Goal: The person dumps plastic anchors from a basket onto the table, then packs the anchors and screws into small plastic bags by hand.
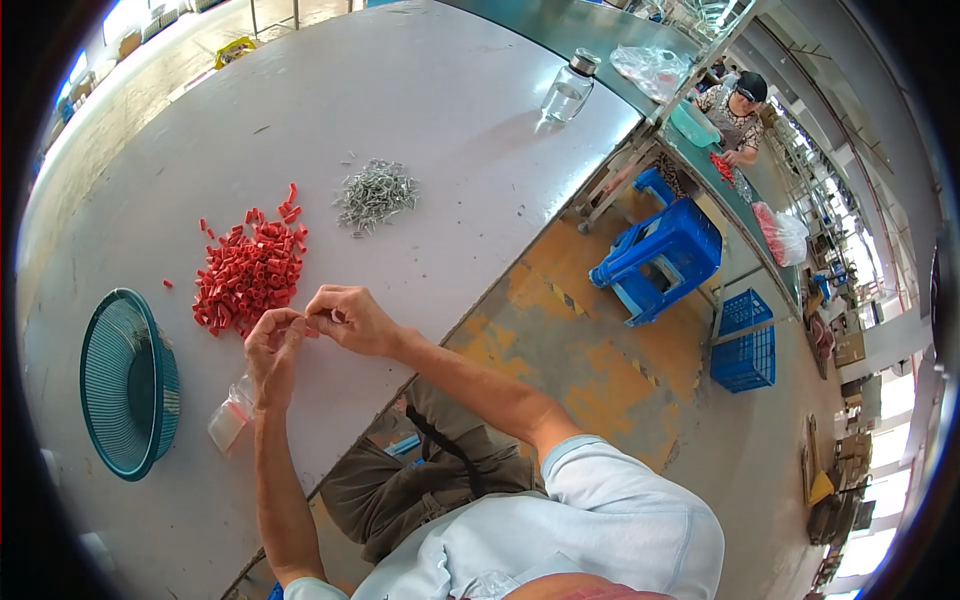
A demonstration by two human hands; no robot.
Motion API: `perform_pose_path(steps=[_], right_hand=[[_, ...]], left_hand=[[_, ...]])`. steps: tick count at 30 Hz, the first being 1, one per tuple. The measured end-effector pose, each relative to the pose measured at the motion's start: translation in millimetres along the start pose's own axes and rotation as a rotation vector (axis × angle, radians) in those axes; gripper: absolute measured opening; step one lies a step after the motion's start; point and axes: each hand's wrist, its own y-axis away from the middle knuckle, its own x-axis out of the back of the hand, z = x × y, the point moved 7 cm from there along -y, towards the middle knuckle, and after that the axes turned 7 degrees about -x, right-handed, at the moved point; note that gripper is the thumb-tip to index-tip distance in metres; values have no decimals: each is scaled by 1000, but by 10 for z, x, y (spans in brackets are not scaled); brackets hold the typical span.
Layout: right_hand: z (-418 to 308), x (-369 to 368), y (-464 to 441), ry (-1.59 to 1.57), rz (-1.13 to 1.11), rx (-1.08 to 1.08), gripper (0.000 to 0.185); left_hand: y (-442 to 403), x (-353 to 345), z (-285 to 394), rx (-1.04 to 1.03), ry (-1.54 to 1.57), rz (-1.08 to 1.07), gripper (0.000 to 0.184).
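My left hand point(270, 352) and my right hand point(352, 318) meet fingertip to fingertip just in front of a heap of small red plastic pieces point(250, 275). Both are closed in a pinch. Whatever sits between the fingers is too small and covered to make out. The red pieces look like short sleeves or caps, with a few strays around the heap. Beyond my right hand lies a smaller pile of silvery metal pins or screws point(376, 195). Beside my left wrist is a clear plastic bag point(232, 418) with a red strip.
A green plastic basket point(165, 400) stands left on the pale table point(420, 110). A glass bottle point(568, 90) is near the far right edge. Off the table are a blue stool point(675, 250) and a blue crate point(745, 340). A co-worker point(742, 110) sits at another bench.
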Motion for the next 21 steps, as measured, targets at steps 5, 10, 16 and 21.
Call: perform_pose_path(steps=[5, 10, 16, 21], right_hand=[[184, -22, -28, -137, -58, -174, 11], [324, 15, -31, -253, 5, -243, 8], [231, 1, -43, -223, -18, -285, 13], [274, 25, -12, -204, -23, -269, 10]], left_hand=[[-31, -3, -2, -145, -159, 16, 12], [2, -34, -112, -34, -81, 7, 24], [16, -9, 16, 35, 16, 30, 20], [38, -64, 54, 44, -81, -19, 17]])
